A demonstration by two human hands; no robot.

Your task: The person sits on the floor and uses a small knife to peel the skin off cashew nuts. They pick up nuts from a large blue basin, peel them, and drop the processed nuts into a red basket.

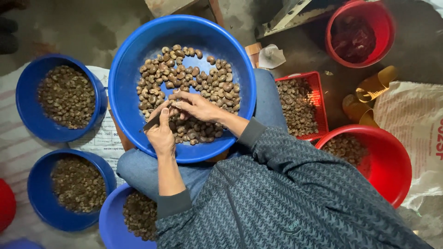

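At the far left, two blue bowls on the floor, upper blue bowl (27, 83) and lower blue bowl (39, 203), each filled with small brown cashew nuts. Between them and the lap, a printed paper sheet (100, 138) lying flat. At the bottom edge, a third blue bowl (108, 216) of nuts, partly hidden by the sleeve.

In the middle, resting on the jeans-clad lap, a large blue basin (138, 50) with a heap of cashew nuts (203, 78) spread over its floor. Above that heap, both hands meet.

Left hand (161, 133) – curled shut around a thin dark blade (150, 123), thumb laid along the top, tip pointing left and down. Right hand (199, 107) – fingers drawn together in a pinch on a single nut (172, 104), held just against the left thumb; most of the nut is hidden by the fingertips. Both forearms come from dark patterned sleeves.

Just right of the knee, a red plastic crate (318, 83) holding more nuts. Below it, a red basin (392, 161), partly filled. At the top right, a red bucket (385, 23) with dark contents, too dim to tell. Near it, yellowish rolled pieces (376, 84) on the floor, and at the far right a pale printed sack (410, 120).
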